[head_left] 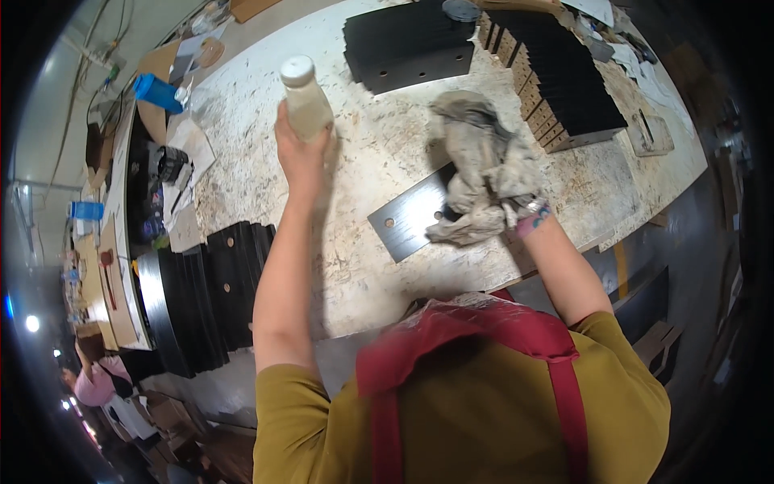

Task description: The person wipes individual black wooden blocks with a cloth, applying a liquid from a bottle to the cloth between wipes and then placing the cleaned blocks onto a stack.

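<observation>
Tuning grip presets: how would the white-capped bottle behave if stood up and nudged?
The bottle is tall for its width, so it would probably tip. Its rounded sides suggest it may roll once down. Weight is unclear; fill level can't be made out.

The bottle is cloudy pale with a white cap; the cloth beige-grey (blotched darker), the panel black, the surface off-white mottled brown, the apron red, the shirt mustard.
</observation>
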### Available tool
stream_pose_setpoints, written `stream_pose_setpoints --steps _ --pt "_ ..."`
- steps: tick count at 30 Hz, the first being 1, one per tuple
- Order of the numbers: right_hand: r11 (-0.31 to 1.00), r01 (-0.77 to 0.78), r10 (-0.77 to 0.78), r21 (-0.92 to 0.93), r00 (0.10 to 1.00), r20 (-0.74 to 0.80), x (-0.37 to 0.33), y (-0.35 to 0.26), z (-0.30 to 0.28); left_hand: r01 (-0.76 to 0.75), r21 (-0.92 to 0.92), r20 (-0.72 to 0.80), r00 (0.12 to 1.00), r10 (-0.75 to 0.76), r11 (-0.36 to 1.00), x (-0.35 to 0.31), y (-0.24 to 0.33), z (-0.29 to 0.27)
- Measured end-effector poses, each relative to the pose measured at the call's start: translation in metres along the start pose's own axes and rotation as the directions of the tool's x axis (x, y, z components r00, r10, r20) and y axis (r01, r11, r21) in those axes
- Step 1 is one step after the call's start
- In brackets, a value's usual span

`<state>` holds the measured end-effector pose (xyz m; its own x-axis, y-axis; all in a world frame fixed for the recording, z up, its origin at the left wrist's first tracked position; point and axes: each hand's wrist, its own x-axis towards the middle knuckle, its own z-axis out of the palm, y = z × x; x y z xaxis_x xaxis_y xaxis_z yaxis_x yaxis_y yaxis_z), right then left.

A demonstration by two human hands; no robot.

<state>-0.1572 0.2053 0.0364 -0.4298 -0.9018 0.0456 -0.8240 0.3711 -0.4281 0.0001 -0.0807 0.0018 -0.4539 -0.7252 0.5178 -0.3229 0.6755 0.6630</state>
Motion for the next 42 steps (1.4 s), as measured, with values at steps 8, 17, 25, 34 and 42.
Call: stream_pose_setpoints --steps 8,17,25,34,42 --pt "0.202 0.091 0.261 0.975 0.955 -0.143 -0.033 0.119 -0.007 0.279 -0.060 -0.052 0.958 -0.282 0.958 -0.022 -0.023 -0.023" --pt "0.984 0.142 -0.134 -0.111 0.988 0.076 0.015 -0.034 0.037 -0.135 0.093 0.581 0.812 0.056 0.986 -0.174 0.049 -0.035" --pt "0.969 0.159 -0.170 -0.190 0.984 -0.047 0.034 0.001 0.017 -0.130 0.052 0.492 0.866 0.088 0.990 -0.183 0.043 -0.029" --pt "0.986 0.161 -0.162 -0.049 0.987 -0.019 0.051 -0.008 0.013 -0.089 -0.034 0.516 0.852 0.093 0.995 -0.183 0.034 -0.032" --pt "0.995 0.105 -0.105 -0.005 0.991 -0.088 0.052 -0.020 0.061 -0.102 -0.028 0.459 0.883 0.103 0.994 -0.189 0.032 -0.031"
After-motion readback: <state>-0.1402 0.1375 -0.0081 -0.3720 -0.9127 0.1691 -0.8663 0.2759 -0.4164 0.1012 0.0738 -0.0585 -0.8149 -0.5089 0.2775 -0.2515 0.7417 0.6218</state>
